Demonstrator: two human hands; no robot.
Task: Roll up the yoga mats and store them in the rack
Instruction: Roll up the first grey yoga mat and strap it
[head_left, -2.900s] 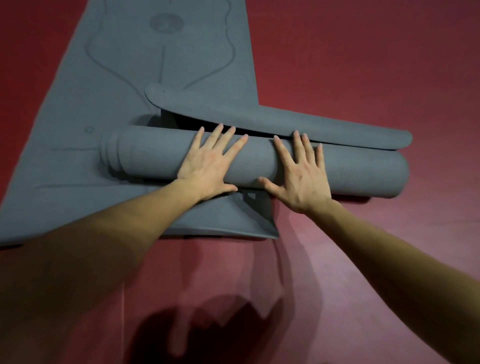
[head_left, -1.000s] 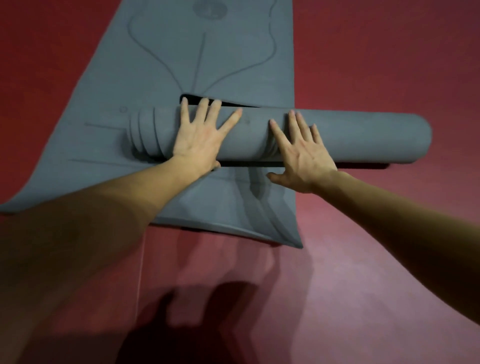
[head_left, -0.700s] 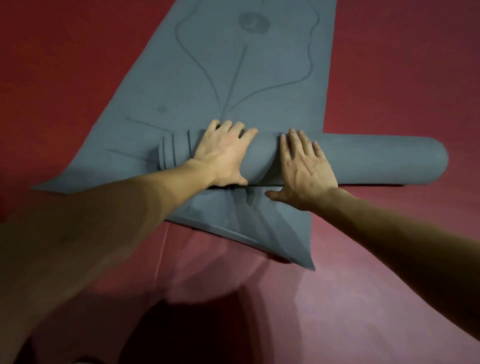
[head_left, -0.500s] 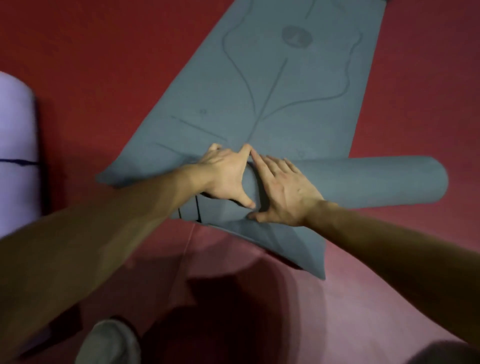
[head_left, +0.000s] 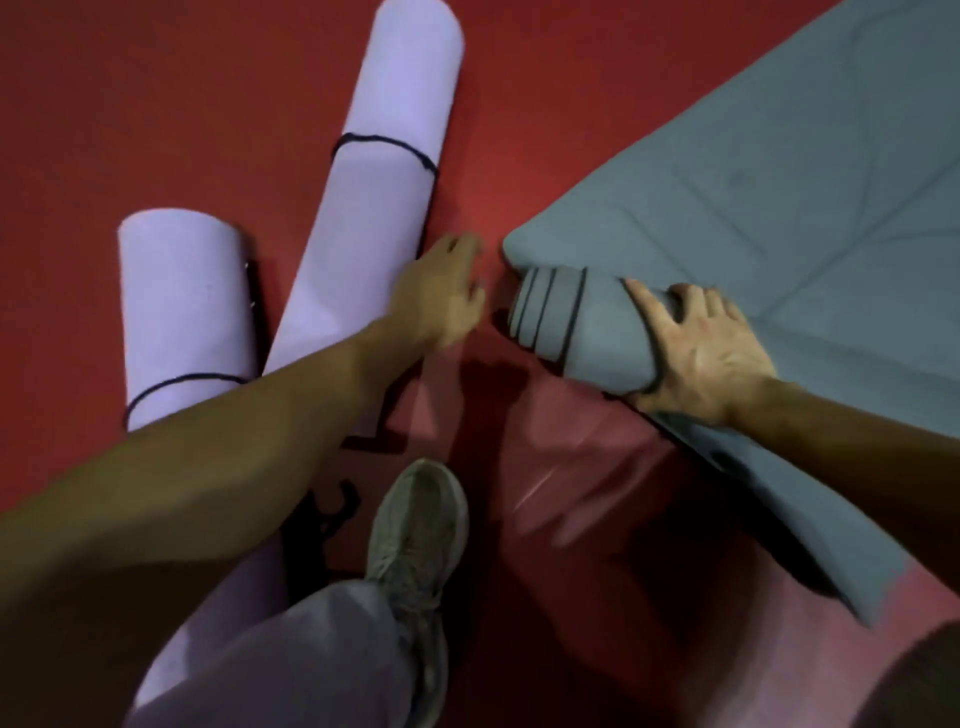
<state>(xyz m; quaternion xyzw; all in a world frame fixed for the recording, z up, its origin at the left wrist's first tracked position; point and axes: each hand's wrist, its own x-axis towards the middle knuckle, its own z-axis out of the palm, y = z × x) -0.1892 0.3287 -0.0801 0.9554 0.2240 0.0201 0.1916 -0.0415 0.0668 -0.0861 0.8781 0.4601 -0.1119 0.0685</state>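
**Mat count: 4 in view**

Grey: 1 grey roll (head_left: 576, 322) lies at the corner of 1 flat grey mat (head_left: 779, 182).
Lilac: 2 tied, short lilac roll (head_left: 184, 306) and long lilac roll (head_left: 374, 182), both on the red floor (head_left: 156, 104).
Right hand (head_left: 696, 358) grips the grey roll, fingers wrapped over it.
Left hand (head_left: 441, 291) is blurred, fingers loose and holding nothing, between the long lilac roll and the grey roll.

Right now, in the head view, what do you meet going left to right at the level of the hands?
A short lilac roll, long lilac roll, left hand, grey mat roll, right hand.
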